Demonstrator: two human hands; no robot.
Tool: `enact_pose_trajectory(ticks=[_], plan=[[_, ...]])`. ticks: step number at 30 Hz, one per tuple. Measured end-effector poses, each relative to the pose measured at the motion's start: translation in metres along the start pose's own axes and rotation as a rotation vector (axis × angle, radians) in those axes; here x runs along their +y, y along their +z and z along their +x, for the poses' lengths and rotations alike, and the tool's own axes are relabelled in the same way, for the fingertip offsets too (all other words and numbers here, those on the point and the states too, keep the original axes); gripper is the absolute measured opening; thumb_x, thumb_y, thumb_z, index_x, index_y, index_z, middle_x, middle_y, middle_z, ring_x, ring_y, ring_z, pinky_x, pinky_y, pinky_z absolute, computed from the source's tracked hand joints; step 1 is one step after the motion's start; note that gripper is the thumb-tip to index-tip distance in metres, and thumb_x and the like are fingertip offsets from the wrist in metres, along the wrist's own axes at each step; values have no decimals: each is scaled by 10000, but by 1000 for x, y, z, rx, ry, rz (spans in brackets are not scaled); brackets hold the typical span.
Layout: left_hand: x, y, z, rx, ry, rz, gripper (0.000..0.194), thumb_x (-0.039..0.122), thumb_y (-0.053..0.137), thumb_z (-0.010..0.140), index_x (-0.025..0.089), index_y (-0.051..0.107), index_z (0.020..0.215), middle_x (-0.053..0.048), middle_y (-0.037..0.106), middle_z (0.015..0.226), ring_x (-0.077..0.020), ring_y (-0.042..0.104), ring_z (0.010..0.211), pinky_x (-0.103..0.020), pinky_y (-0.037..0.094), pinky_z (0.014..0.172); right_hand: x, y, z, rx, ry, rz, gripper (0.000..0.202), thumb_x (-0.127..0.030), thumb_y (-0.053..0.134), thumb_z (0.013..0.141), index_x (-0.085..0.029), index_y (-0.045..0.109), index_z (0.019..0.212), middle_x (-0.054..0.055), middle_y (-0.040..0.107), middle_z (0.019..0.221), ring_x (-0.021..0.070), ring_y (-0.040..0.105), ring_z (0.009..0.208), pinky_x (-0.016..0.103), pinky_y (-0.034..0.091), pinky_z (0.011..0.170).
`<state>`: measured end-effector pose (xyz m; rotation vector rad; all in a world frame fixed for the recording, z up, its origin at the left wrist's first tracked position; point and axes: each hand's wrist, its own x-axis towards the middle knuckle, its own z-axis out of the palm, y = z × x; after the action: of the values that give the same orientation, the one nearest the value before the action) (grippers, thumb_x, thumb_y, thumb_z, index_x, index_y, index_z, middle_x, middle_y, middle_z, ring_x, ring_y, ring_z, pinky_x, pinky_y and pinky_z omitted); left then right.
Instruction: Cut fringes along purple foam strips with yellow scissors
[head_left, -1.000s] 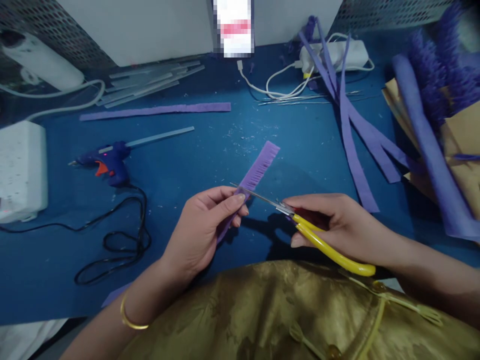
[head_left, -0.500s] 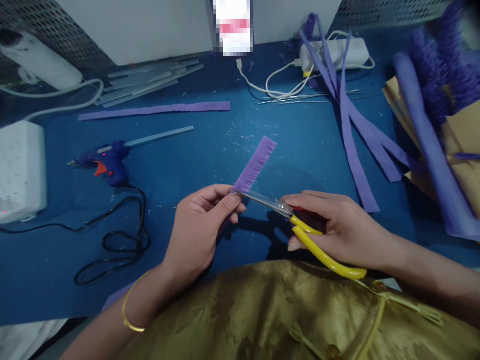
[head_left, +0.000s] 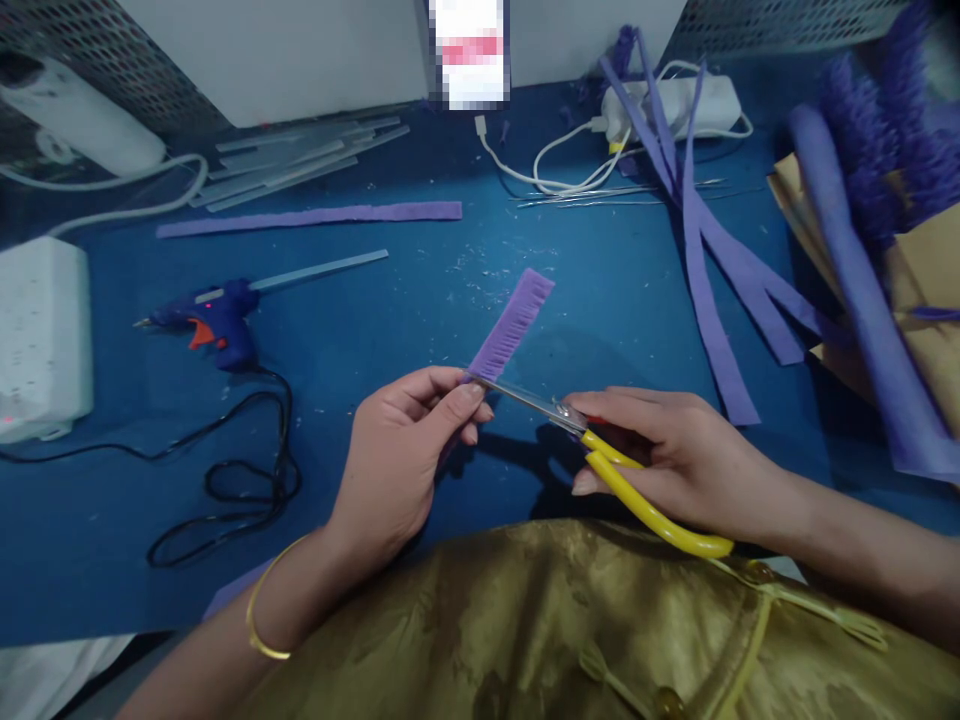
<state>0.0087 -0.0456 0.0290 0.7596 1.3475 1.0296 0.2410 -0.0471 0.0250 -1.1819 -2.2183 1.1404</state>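
Observation:
Between its thumb and fingers, my left hand (head_left: 409,450) pinches the lower end of a purple strip (head_left: 514,325). The strip slants up and right, with a row of fine cuts along its right edge. My right hand (head_left: 675,460) is wrapped round the yellow-handled scissors (head_left: 649,520). Their blades point left and lie across the strip just above my left fingertips; they look nearly closed. The rest of the strip below my left hand is hidden.
A blue glue gun (head_left: 225,320) with a black cord lies left. Beyond it are a flat purple strip (head_left: 315,217) and clear glue sticks (head_left: 285,165). More purple strips (head_left: 697,250), a white power strip (head_left: 709,108) and brown paper (head_left: 930,270) are at the right.
The scissor blades look slightly more closed across the strip. Both hands stay in almost the same place.

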Motion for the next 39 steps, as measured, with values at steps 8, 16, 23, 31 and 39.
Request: enact_pose_trajectory(ticks=[8,16,23,31,39], plan=[[2,1,0,-18,-41,-12,65,164,769,745,162,727,695,10,686,623,-58,535,526,-166,416,531,1,2,1,10,14,-12,414,-530,685,880,-190,680,1115,33,685,843,146,552,648,268,420,579],[0,2,1,-48,-67,-35,62,168,772,752,168,733,704,12,689,632,-56,541,532,-161,416,538,-1,0,1,-12,6,-10,345,-517,653,908,-206,687,1055,31,689,832,145,560,647,260,420,579],[-1,-1,0,-61,-63,-41,88,198,737,807,181,742,721,12,684,648,-62,547,550,-170,421,555,0,-1,2,-3,-3,-5,346,-502,646,918,-190,695,1060,35,696,832,143,560,660,257,429,590],[4,-1,1,-82,-139,-95,97,184,740,771,176,730,675,11,629,600,-74,511,535,-174,397,503,2,-2,0,-68,78,151,249,-455,718,874,-213,689,926,-8,664,803,124,558,650,235,444,585],[6,1,1,-73,-142,-63,76,213,793,741,159,748,712,-4,667,640,-67,532,545,-175,416,537,0,-2,2,-25,92,139,252,-458,707,876,-209,700,915,23,720,889,153,623,703,258,477,610]])
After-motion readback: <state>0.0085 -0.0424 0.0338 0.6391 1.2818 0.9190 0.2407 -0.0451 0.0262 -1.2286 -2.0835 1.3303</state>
